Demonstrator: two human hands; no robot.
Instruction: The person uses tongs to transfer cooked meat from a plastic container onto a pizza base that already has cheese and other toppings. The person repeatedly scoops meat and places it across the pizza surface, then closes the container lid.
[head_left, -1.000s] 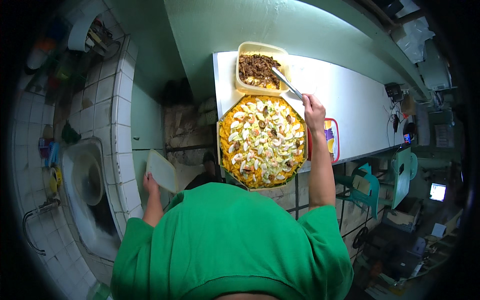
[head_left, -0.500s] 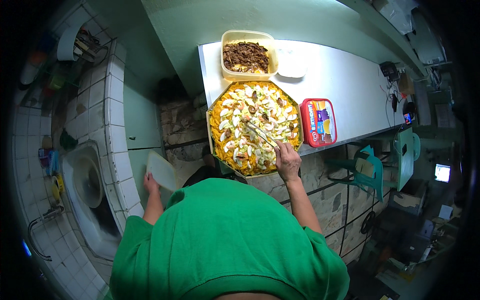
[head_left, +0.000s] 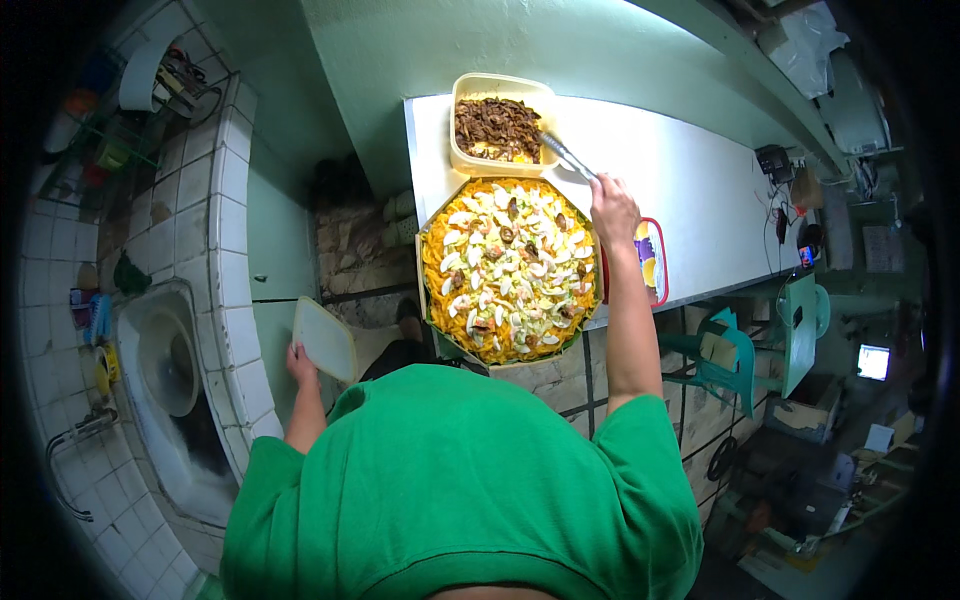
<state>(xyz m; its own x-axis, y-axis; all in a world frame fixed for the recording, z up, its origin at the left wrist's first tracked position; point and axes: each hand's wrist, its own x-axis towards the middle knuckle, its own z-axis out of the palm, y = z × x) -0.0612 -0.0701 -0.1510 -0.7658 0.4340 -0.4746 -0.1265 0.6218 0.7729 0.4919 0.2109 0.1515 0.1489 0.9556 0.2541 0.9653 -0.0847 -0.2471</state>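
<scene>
My right hand (head_left: 614, 212) is closed round metal tongs (head_left: 570, 157). The tips of the tongs reach over the right rim of a cream plastic tub (head_left: 462, 160), which holds dark brown shredded or sliced food (head_left: 497, 124). In front of the tub is a large octagonal tray (head_left: 421, 268) of orange noodles topped with egg slices, chopped greens and brown pieces. Low on the left, my left hand (head_left: 300, 365) grips the edge of a pale translucent lid (head_left: 325, 338), away from the table.
A red-rimmed plastic tub (head_left: 655, 262) stands right of the tray, partly behind my right forearm. All these containers are on a white table (head_left: 690, 180) against the green wall. To my left is a tiled counter with a sink (head_left: 172, 365); a teal chair (head_left: 725, 350) stands at right.
My right hand has moved up from over the noodles with the tongs, whose tips are now at the cream tub. My left hand still holds the lid at about the same place.
</scene>
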